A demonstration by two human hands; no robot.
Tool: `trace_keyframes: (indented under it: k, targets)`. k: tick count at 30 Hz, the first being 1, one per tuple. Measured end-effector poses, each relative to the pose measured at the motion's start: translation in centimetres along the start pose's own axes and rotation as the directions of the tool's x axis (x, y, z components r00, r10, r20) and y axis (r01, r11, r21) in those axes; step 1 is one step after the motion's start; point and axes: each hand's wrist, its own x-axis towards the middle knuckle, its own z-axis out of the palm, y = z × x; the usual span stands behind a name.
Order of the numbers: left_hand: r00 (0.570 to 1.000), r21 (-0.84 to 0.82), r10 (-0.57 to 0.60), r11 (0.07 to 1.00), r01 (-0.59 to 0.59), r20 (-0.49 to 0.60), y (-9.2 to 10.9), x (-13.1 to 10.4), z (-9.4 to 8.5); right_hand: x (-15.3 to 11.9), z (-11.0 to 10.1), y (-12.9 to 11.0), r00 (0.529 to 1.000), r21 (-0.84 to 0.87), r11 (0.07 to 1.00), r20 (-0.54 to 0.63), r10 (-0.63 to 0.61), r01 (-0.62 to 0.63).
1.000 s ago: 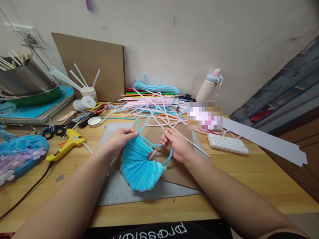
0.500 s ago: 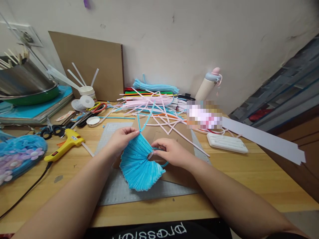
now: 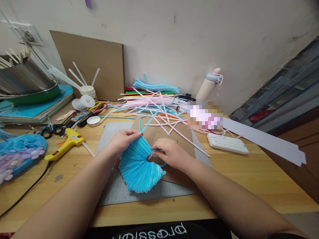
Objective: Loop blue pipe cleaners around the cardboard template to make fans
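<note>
A pleated fan of blue pipe cleaners (image 3: 141, 169) hangs between my hands, its outer edge facing down and left. My left hand (image 3: 126, 139) pinches the fan's upper corner, where two loose blue pipe cleaner ends (image 3: 152, 118) stick up in a V. Thumb and fingers of my right hand (image 3: 168, 151) close on the inner, gathered edge of the fan, near a small grey piece (image 3: 150, 156). A blue strand loops out below the right hand. Beneath lie a brown cardboard sheet (image 3: 179, 172) and a grey cutting mat (image 3: 117, 194).
Left of the mat are a yellow glue gun (image 3: 65, 146), black scissors (image 3: 52, 130) and a blue piece with flowers (image 3: 22, 156). Pink pipe cleaners (image 3: 149, 101) pile up behind. At right are a white box-like device (image 3: 227, 143), a bottle (image 3: 208, 86) and white strips (image 3: 264, 139).
The fan's loose upper ends tilt further right and the V between them has widened. Both hands keep their hold, with the left shifted very slightly right.
</note>
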Motion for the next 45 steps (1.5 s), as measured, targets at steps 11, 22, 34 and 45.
trace_keyframes:
  k: [11,22,34,45]
  targets:
    - [0.948,0.196,0.178,0.952,-0.233,0.263,1.3,-1.9,1.2,0.5,-0.1,-0.3,0.905,0.762,0.568,0.056,0.421,-0.311]
    - [0.954,0.193,0.216,0.947,-0.256,0.206,1.3,-2.4,2.0,-0.1,0.4,-1.5,0.824,0.574,0.759,-0.239,0.513,-0.307]
    - [0.949,0.22,0.214,0.939,-0.266,0.232,1.6,-2.6,2.3,-0.3,0.0,-1.4,0.959,-0.181,0.983,-0.279,-0.039,-0.013]
    - [0.935,0.26,0.248,0.914,-0.313,0.254,1.7,-2.9,2.3,-0.4,-1.3,-1.1,0.923,-0.154,0.986,-0.367,-0.118,0.065]
